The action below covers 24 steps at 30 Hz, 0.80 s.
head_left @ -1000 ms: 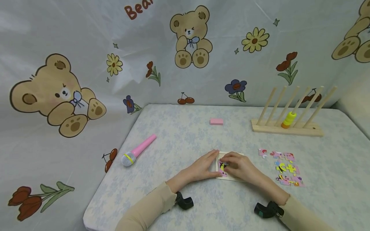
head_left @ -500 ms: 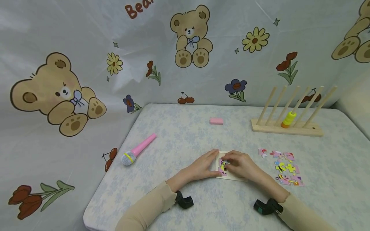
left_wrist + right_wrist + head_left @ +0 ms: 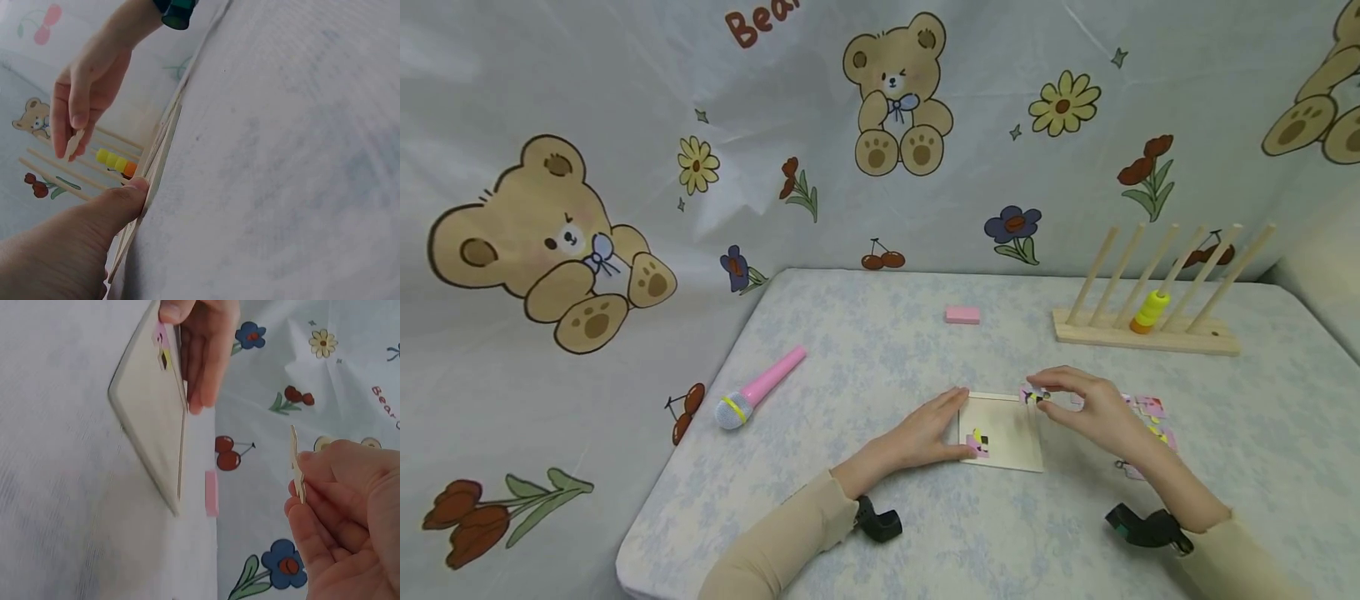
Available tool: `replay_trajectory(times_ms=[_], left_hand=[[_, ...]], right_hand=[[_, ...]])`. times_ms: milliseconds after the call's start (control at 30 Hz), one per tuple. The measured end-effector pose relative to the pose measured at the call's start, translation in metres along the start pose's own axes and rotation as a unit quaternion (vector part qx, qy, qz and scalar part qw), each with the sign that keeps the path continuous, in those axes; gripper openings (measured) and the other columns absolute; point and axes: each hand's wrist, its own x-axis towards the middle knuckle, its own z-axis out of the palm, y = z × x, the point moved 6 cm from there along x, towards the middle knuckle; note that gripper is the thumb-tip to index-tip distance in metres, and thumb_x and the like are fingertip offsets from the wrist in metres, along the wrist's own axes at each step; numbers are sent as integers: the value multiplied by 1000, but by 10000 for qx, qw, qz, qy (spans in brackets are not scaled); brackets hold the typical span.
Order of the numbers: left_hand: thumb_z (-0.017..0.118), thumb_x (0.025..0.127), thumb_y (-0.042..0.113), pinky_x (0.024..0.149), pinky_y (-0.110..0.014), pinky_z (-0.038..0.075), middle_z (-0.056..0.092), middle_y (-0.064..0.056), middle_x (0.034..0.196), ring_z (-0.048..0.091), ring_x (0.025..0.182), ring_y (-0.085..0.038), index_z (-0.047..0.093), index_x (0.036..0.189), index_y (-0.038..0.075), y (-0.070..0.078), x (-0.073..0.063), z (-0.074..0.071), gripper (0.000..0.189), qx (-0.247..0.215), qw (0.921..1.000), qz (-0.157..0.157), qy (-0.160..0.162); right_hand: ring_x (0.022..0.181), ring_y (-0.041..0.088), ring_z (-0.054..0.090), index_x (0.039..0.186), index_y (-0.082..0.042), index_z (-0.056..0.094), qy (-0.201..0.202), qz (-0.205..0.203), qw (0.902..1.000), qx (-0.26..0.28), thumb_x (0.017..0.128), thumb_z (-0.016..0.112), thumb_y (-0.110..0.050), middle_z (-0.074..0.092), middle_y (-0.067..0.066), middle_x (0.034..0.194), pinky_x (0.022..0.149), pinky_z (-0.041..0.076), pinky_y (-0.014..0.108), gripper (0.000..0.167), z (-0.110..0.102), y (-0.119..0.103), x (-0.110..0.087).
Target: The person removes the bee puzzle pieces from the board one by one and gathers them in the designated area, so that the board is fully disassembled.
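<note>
My left hand (image 3: 927, 435) holds the left side of a shallow wooden puzzle tray (image 3: 1011, 425), thumb at the near corner and fingers along the edge up to the far corner. One pink, yellow and black jigsaw piece (image 3: 977, 444) lies in the tray's near left corner, beside that thumb. Over the tray's far right corner, my right hand (image 3: 1093, 412) pinches another jigsaw piece (image 3: 1034, 394) between thumb and fingers. The right wrist view shows this held piece (image 3: 295, 464) edge-on, raised off the tray. Several loose pieces (image 3: 1150, 406) lie on the table to the right, partly hidden by the right hand.
A wooden peg stand (image 3: 1146, 335) with yellow and orange beads on one peg stands at the back right. A pink block (image 3: 962, 315) lies beyond the tray. To the left is a pink toy microphone (image 3: 765, 386). A bear-print cloth (image 3: 820, 217) hangs behind the table.
My right hand has lifted one jigsaw piece out of the tray and moved right and away with it. The other piece stays in the near left corner; my left hand has not moved.
</note>
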Motion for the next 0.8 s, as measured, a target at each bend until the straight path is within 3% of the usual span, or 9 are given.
replay_trajectory(times_ms=[233, 333, 500, 700, 800], left_hand=[[62, 87, 50, 110, -32, 21, 21, -15, 153, 18, 140, -21, 17, 150, 1, -1, -2, -1, 92, 24, 10000, -69, -3], [63, 87, 49, 110, -32, 22, 22, -15, 153, 19, 140, -21, 17, 150, 1, -1, -3, -1, 92, 21, 10000, -68, 8], [63, 87, 49, 110, -33, 22, 21, -14, 153, 19, 140, -21, 17, 150, 2, -1, -2, 0, 91, -30, 10000, -85, 11], [64, 87, 48, 110, -33, 22, 22, -15, 153, 19, 140, -21, 17, 150, 2, 0, -1, 0, 91, -36, 10000, -55, 16], [64, 87, 48, 110, -32, 22, 22, -14, 153, 19, 140, -21, 17, 150, 2, 0, 0, 1, 91, -15, 10000, -56, 3]], right_hand=[[99, -4, 53, 116, -12, 67, -13, 582, 9982, -164, 85, 72, -11, 61, -1, 114, 82, 42, 13, 32, -26, 27, -32], [99, -6, 52, 116, -12, 67, -78, 732, 9970, -225, 85, 72, -11, 62, 1, 114, 82, 42, 11, 32, -30, 35, -41], [95, 6, 57, 110, -11, 70, -92, 717, 9949, -698, 80, 76, -9, 66, 4, 108, 76, 52, 30, 31, -29, 45, -50], [99, 18, 58, 106, -13, 72, -119, 802, 9920, -968, 76, 79, -10, 69, 2, 100, 81, 47, 23, 31, -23, 60, -57], [100, 29, 58, 106, -11, 71, -161, 808, 9922, -937, 75, 79, -11, 70, 4, 100, 83, 49, 40, 31, -21, 64, -60]])
